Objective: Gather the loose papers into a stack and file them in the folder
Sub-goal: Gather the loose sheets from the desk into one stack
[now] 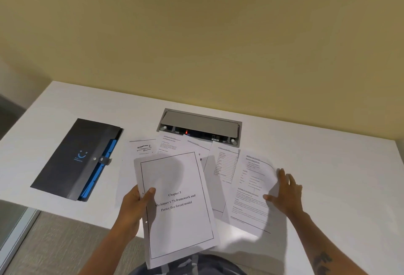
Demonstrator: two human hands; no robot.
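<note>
My left hand [136, 200] grips the left edge of a bordered title page [177, 220] headed "Chapter 3", lifted above the white table [328, 165]. My right hand [286, 191] pinches the curled right edge of a printed text sheet [251, 196] that lies on the table. Several more loose sheets [172, 143] fan out behind these two, partly covered by them, one of them a page with a table [226, 165]. The dark folder [74, 158] with blue dividers lies closed at the left, apart from both hands.
A grey cable box [200, 125] with its lid raised is set into the table behind the papers. A yellow wall runs along the table's far edge. The front edge is near my body, with carpet floor [54, 242] at the lower left.
</note>
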